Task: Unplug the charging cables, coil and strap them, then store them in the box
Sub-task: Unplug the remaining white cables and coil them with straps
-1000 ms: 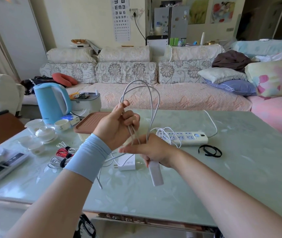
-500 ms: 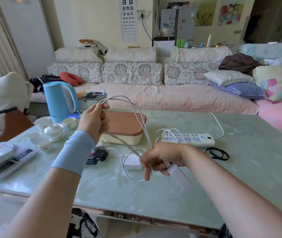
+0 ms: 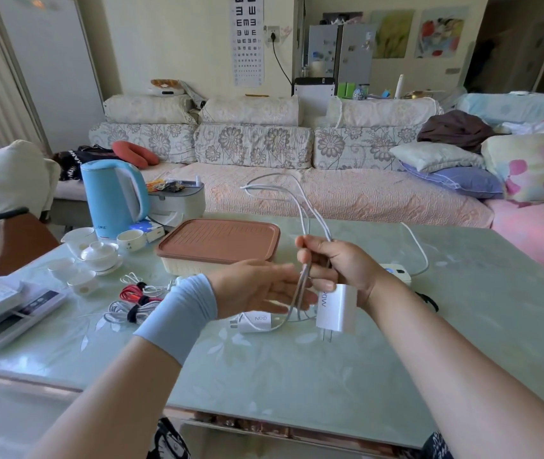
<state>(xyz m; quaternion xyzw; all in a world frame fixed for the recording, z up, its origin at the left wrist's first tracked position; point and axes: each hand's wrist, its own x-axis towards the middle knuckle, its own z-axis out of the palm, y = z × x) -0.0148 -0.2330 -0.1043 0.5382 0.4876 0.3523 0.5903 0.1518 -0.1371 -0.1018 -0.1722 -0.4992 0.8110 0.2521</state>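
On my feed the right hand (image 3: 343, 270) is raised over the middle of the table (image 3: 297, 369), fingers curled tight round several strands of the white cable (image 3: 300, 207). The cable's loops rise above the fist toward the far side. A white charger (image 3: 337, 309) hangs just under that fist, its 2 prongs pointing down, clear of the tabletop.

The left hand (image 3: 254, 286) is just left of it, fingers straight and reaching toward the strands that drop below the fist. It is blurred, so I cannot tell whether the fingertips touch the cable.

A second charger (image 3: 255, 322) lies flat on the table below the left hand's fingers. The box (image 3: 219, 241), with its brown lid on, sits far of the left hand. The power strip (image 3: 398, 271) shows partly behind the right wrist.

At near left lie 2 coiled cables, a red bundle (image 3: 135, 290) and a grey bundle (image 3: 128, 313), each strapped in black. A black strap (image 3: 431, 300) lies right of the right forearm. A blue kettle (image 3: 108, 200) stands at far left.
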